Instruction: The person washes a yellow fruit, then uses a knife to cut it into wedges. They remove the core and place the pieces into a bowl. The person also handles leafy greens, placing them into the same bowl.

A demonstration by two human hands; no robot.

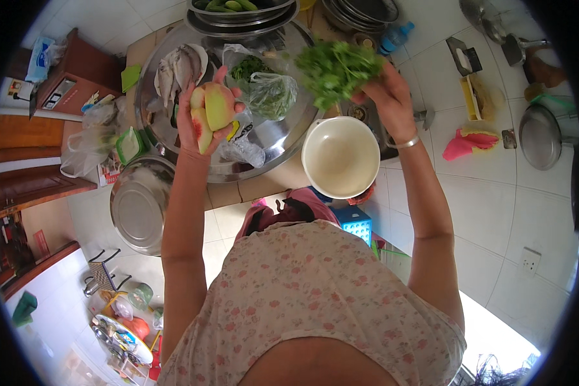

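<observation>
My left hand (pixel 198 120) holds several pale yellow-green fruit pieces (pixel 214 106), seemingly cut peach, one with a reddish inner face. They are above a large round metal tray (pixel 280 149). In my right hand (pixel 391 96) is a bunch of leafy green herbs (pixel 337 70), slightly blurred, over the tray's right edge. A cream plastic bowl (pixel 341 157) is just below that hand, with nothing visible inside. Between my hands, a clear plastic bag of greens (pixel 272 96) lies on the tray. Raw fish (pixel 176 70) rest on a white plate beyond my left hand.
Stacked metal basins with green vegetables (pixel 231 6) stand at the back. A blue bottle (pixel 396 37) is at back right, near stacked dark pans (pixel 362 14). A large metal basin (pixel 140 207) sits left of my forearm. Utensils and a pink cloth (pixel 470 143) hang on the tiled wall.
</observation>
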